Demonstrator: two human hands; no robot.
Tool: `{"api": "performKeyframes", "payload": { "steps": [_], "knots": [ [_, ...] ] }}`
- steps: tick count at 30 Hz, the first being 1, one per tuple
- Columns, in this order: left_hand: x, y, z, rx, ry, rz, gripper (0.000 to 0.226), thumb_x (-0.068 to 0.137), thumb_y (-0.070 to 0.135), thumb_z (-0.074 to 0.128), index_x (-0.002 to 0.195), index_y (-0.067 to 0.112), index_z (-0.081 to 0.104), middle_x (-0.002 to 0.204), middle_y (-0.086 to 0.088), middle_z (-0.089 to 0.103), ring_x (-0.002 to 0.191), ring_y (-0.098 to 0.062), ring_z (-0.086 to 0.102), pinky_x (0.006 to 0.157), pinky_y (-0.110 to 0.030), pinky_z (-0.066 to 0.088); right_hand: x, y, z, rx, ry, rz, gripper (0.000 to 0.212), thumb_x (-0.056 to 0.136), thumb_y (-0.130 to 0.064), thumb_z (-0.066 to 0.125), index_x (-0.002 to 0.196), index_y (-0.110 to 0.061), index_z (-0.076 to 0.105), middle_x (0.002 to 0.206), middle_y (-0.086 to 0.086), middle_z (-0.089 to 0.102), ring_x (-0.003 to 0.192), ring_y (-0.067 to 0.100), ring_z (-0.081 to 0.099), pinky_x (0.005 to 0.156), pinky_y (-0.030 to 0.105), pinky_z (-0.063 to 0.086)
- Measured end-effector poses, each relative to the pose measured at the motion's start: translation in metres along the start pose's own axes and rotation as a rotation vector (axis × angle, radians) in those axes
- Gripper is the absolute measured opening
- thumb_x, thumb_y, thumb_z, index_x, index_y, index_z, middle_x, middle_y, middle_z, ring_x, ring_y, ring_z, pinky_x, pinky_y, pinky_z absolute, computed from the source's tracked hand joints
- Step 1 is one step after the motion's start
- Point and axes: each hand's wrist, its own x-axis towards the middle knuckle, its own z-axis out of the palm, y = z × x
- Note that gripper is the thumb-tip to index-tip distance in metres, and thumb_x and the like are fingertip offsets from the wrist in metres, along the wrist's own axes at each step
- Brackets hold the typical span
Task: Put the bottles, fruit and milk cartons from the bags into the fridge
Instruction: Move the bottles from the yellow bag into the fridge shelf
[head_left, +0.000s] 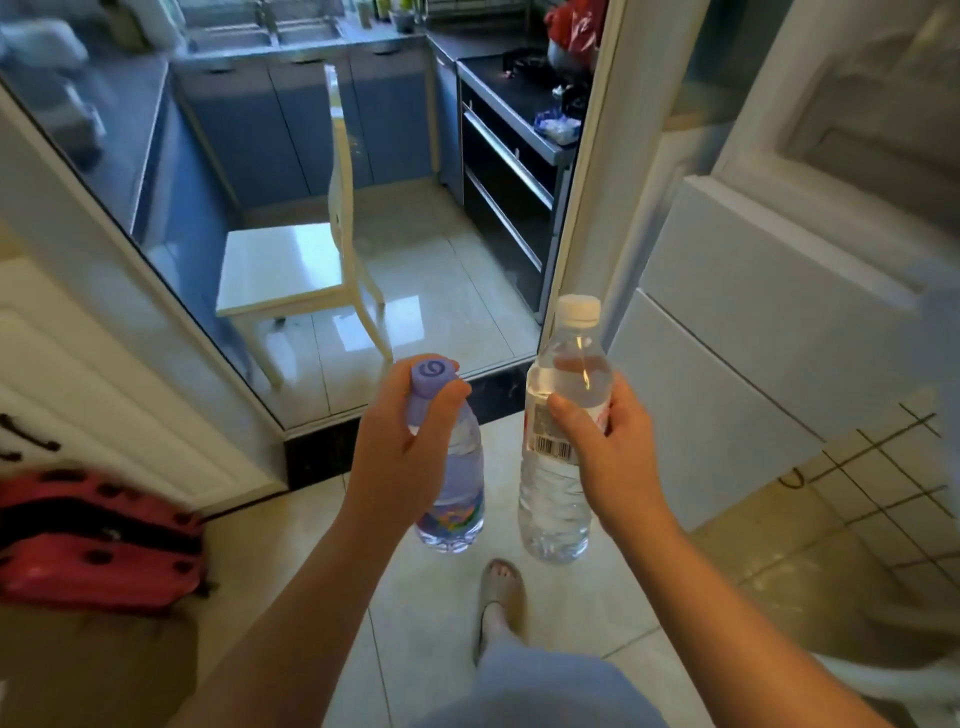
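My left hand (400, 441) grips a small water bottle (457, 499) by its neck, just under a purple cap; the bottle has a colourful label low down. My right hand (608, 447) is closed around the middle of a taller clear water bottle (556, 499) with a white cap and a barcode label. Both bottles hang upright side by side above the tiled floor, in front of a kitchen doorway. The white fridge (753, 332) stands at the right, its door panels shut on the side that shows.
A white chair (306, 265) stands inside the kitchen beyond a dark threshold (498, 395). A black oven unit (509, 171) sits at the right of the kitchen. A red perforated object (98, 540) lies at the left, by a white cabinet (78, 395). My sandalled foot (501, 587) is below.
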Motion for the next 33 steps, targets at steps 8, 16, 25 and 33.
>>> {"api": "performKeyframes", "payload": {
  "steps": [8, 16, 25, 33],
  "knots": [
    [0.161, -0.012, 0.082, 0.005, -0.097, 0.108, 0.026, 0.093, 0.041, 0.05, 0.101, 0.019, 0.061, 0.092, 0.004, 0.071, 0.089, -0.015, 0.068, 0.077, -0.021, 0.052, 0.164, 0.002, -0.026, 0.002, 0.105, -0.032, 0.06, 0.067, -0.056, 0.066, 0.116, -0.02, 0.062, 0.095, -0.016, 0.071, 0.089, 0.002, 0.068, 0.072, 0.014, 0.053],
    [0.278, -0.002, 0.194, -0.107, -0.244, 0.194, 0.025, 0.093, 0.045, 0.049, 0.103, 0.024, 0.06, 0.093, 0.001, 0.071, 0.088, -0.014, 0.069, 0.074, -0.021, 0.055, 0.271, -0.007, -0.096, -0.042, 0.328, -0.098, 0.054, 0.069, -0.052, 0.067, 0.114, -0.021, 0.062, 0.096, -0.014, 0.07, 0.089, 0.002, 0.068, 0.074, 0.016, 0.052],
    [0.37, 0.022, 0.36, -0.341, -0.516, 0.294, 0.041, 0.096, 0.052, 0.049, 0.109, 0.015, 0.06, 0.096, 0.005, 0.069, 0.091, -0.004, 0.069, 0.077, -0.013, 0.053, 0.327, -0.03, -0.195, -0.1, 0.688, -0.167, 0.047, 0.071, -0.052, 0.066, 0.111, -0.027, 0.061, 0.096, -0.017, 0.071, 0.091, 0.004, 0.068, 0.073, 0.016, 0.054],
    [0.437, 0.081, 0.503, -0.506, -0.607, 0.455, 0.026, 0.091, 0.045, 0.049, 0.099, 0.023, 0.061, 0.09, -0.005, 0.069, 0.084, -0.006, 0.067, 0.075, -0.015, 0.052, 0.41, -0.047, -0.287, -0.123, 0.97, -0.29, 0.035, 0.078, -0.03, 0.075, 0.108, -0.023, 0.06, 0.086, -0.023, 0.069, 0.08, -0.006, 0.065, 0.067, 0.011, 0.05]
  ]
}}
